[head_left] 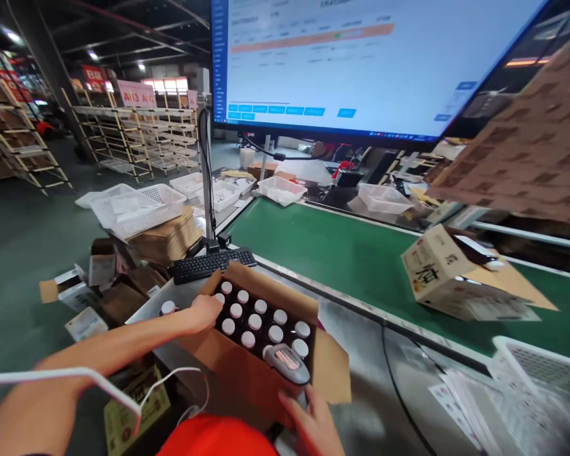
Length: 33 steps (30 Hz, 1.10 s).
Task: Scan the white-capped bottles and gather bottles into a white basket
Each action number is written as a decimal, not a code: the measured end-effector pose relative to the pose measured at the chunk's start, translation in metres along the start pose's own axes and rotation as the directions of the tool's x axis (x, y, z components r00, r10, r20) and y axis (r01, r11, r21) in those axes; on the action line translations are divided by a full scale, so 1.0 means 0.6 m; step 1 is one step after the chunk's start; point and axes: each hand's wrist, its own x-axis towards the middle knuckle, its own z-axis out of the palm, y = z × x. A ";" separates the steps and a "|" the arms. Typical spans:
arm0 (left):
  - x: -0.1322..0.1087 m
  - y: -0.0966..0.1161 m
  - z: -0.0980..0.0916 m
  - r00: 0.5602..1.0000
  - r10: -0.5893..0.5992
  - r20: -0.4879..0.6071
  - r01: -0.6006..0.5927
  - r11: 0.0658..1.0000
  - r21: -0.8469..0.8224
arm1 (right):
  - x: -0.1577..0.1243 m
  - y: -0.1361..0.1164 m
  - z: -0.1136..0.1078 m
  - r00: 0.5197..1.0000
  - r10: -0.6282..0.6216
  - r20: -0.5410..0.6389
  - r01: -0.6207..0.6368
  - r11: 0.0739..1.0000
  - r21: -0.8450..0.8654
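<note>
An open cardboard box (247,387) on the metal bench holds several dark bottles with white caps (254,322), standing upright in rows. My left hand (206,313) reaches over the box's left side, its fingers closed at the white cap of a bottle (219,297) in the corner; the fingertips are partly hidden. In my right hand (313,421), a grey barcode scanner (287,363) is held over the box's near right corner, covering some caps. Another white-capped bottle (168,308) stands outside the box, behind my left forearm.
A black keyboard (213,265) lies behind the box, under a large monitor (313,69). Beyond runs a green conveyor belt (323,244) carrying an opened carton (456,278). White baskets (541,373), papers (460,405) and a black cable (399,392) are at right. Cartons (118,297) crowd the left floor.
</note>
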 end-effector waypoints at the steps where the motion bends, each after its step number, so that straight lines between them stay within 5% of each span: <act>1: -0.005 -0.003 -0.015 1.000 0.022 -0.005 -0.022 0.999 0.025 | -0.006 -0.001 0.000 1.000 -0.020 -0.003 0.020 1.000 -0.002; 8: -0.019 -0.084 -0.100 0.962 0.130 -0.241 -0.090 0.982 0.169 | -0.041 -0.063 0.020 0.992 -0.121 0.032 0.120 0.992 0.035; 15: -0.003 -0.151 -0.080 0.919 0.235 -0.316 -0.169 0.960 0.222 | -0.018 -0.145 0.067 0.949 -0.201 0.243 0.212 0.977 -0.019; 17: -0.017 -0.161 -0.058 0.862 0.393 -0.319 -0.310 0.908 0.281 | -0.015 -0.151 0.073 0.952 -0.179 0.249 0.177 0.984 0.027; 21: -0.081 -0.171 -0.006 0.619 0.694 -0.367 -0.555 0.718 0.421 | 0.007 -0.167 0.072 0.969 0.025 0.245 -0.095 0.955 0.280; 23: -0.116 -0.171 0.012 0.536 0.735 -0.416 -0.581 0.679 0.450 | 0.030 -0.194 0.062 0.960 0.082 0.269 -0.182 0.910 0.372; 26: -0.150 -0.176 0.025 0.467 0.745 -0.477 -0.586 0.664 0.463 | 0.071 -0.253 0.034 0.953 0.082 0.292 -0.202 0.890 0.409; 29: -0.154 -0.187 0.025 0.481 0.735 -0.478 -0.591 0.675 0.443 | 0.101 -0.308 0.005 0.943 0.115 0.313 -0.231 0.903 0.364; 33: -0.126 -0.186 -0.006 0.630 0.674 -0.386 -0.571 0.738 0.359 | 0.116 -0.342 -0.014 0.933 0.170 0.318 -0.250 0.940 0.232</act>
